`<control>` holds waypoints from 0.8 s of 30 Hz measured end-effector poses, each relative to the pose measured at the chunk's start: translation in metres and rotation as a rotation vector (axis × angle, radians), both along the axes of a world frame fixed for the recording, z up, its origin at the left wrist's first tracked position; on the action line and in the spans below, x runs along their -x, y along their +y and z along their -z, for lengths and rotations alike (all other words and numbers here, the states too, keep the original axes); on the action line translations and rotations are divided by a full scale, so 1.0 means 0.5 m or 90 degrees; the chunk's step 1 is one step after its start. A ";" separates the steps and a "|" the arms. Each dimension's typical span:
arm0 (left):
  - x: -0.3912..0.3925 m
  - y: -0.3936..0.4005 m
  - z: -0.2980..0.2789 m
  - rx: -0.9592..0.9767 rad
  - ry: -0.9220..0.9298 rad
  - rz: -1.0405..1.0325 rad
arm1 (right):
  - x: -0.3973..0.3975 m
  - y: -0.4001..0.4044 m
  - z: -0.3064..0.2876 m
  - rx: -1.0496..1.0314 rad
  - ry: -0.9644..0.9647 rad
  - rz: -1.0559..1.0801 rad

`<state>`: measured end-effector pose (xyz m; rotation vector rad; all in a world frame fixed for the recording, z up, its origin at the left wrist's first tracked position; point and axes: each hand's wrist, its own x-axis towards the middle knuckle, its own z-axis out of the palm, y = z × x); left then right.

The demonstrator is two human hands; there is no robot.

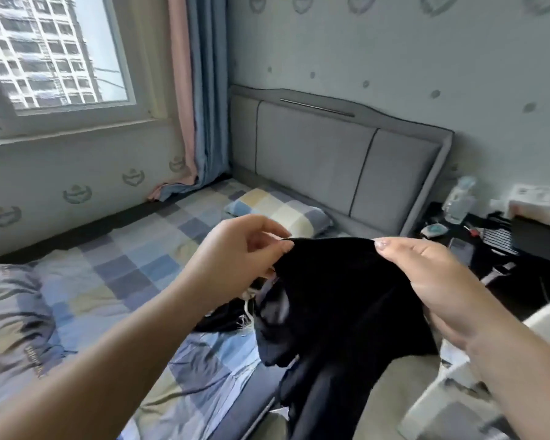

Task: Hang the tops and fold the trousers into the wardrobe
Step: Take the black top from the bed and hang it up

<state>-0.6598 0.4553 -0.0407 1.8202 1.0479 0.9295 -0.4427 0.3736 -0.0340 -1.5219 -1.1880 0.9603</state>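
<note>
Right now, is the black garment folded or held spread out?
Held up, not folded: the left hand and right hand pinch the black garment along its top edge, the rest hanging loose over the bed edge.

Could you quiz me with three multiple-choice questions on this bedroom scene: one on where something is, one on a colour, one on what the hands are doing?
1. Where does the checked pillow lie?
A. On the bed, by the grey headboard
B. On the window sill
C. On the dark side table

2. What colour is the garment being held up?
A. White
B. Black
C. Pink

3. How do the hands hold the garment?
A. Both lie flat on the bed
B. Only one touches it
C. Both pinch its top edge

Answers:
1. A, since the pillow rests on the checked sheet just in front of the headboard.
2. B, since the cloth is black against the pale bed.
3. C, since the left hand and the right hand each pinch the upper edge between thumb and fingers, and the cloth hangs down between them.
</note>
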 end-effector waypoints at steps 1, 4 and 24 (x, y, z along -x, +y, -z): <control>-0.045 -0.013 -0.001 0.065 -0.055 0.037 | -0.036 -0.028 0.002 0.005 -0.003 0.039; -0.192 -0.054 -0.003 0.240 -0.208 0.135 | -0.154 -0.106 0.010 0.019 -0.010 0.143; -0.990 -0.417 -0.037 0.708 -0.292 0.650 | -0.729 -0.648 -0.026 -0.049 -0.187 0.680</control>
